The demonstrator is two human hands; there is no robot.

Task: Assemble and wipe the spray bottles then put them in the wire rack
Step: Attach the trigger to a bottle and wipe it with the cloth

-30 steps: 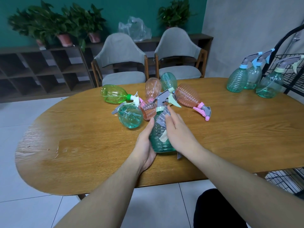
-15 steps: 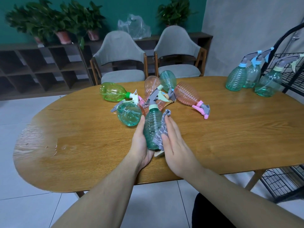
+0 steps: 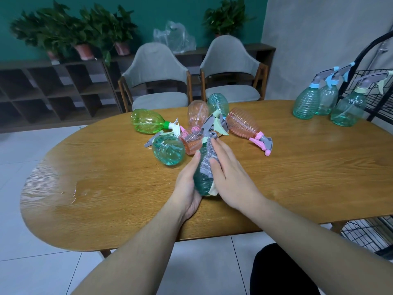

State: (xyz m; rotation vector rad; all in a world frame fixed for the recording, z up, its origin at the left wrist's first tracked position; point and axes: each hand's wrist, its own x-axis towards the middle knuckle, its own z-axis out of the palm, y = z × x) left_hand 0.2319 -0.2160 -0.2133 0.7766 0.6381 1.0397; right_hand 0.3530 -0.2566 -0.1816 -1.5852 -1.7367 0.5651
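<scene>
Head view: I wipe one teal bottle (image 3: 203, 179) upright above the table (image 3: 106, 188).
Left hand (image 3: 188, 188): fingers curled round its body.
Right hand (image 3: 229, 173): straight fingers pressing the grey cloth (image 3: 209, 158) against it.
Handling: probably light, thin, slippery plastic; hold the ribbed belly.
</scene>
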